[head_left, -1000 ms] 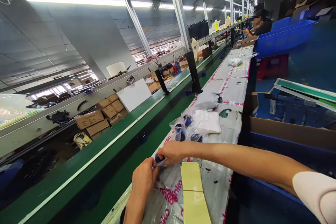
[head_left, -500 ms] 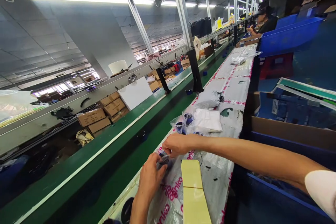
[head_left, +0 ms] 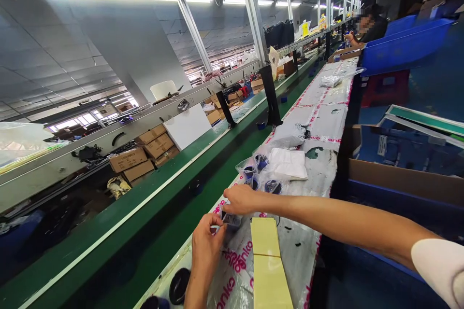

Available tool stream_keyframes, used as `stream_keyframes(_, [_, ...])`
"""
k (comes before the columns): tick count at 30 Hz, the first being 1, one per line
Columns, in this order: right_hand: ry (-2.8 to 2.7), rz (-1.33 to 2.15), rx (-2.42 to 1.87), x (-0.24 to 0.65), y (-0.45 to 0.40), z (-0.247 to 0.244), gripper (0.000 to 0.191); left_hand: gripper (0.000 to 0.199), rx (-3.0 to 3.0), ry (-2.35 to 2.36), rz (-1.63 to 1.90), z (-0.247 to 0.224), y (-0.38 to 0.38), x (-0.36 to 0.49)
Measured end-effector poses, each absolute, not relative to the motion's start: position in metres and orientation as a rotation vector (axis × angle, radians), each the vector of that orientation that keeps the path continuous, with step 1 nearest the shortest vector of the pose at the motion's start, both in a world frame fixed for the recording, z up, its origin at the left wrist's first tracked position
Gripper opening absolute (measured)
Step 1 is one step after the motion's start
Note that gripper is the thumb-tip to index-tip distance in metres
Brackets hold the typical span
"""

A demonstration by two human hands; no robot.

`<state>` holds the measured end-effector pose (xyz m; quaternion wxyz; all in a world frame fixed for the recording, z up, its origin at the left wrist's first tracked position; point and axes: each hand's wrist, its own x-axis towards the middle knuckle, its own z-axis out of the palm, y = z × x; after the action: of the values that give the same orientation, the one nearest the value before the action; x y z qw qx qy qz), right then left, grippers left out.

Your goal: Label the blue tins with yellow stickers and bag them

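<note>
A small clear plastic bag (head_left: 232,221) with a dark blue and black part inside lies on the wrapped work surface. My left hand (head_left: 207,237) pinches the near side of this bag between thumb and fingertips. From the right, my right hand (head_left: 239,199) reaches across with curled fingers closed on its far edge; the fingertips are partly hidden. Just beyond are several bagged round blue-black parts (head_left: 272,187) beside a stack of white bags or sheets (head_left: 288,164). Pale yellow strips (head_left: 270,273) lie right of my left hand. A black ring-shaped part (head_left: 179,287) sits by my left wrist.
A green conveyor belt (head_left: 152,222) runs along the left, carrying a dark part (head_left: 195,186). Cardboard boxes (head_left: 128,160) sit beyond it. On the right stand an open carton (head_left: 398,178) and a blue bin (head_left: 406,46), near a seated person (head_left: 373,26) farther down the line.
My left hand's fingers have drawn together into a pinch on the bag. The right hand has lifted slightly, and more of the bagged parts beyond it shows.
</note>
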<state>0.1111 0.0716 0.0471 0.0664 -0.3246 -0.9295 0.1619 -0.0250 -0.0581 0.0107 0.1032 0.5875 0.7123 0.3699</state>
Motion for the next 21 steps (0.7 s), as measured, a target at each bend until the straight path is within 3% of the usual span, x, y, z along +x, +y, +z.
stream_keyframes(7, [-2.907,0.329,-0.963,0.090,0.084,0.055,0.018,0.013,1.732,2.084,1.168,0.008,-0.064,-0.019])
stream_keyframes(21, [-2.632,0.022,-0.974,0.178,0.123,0.093,0.041,0.019,1.606,2.069,1.243,-0.004,-0.030,-0.004])
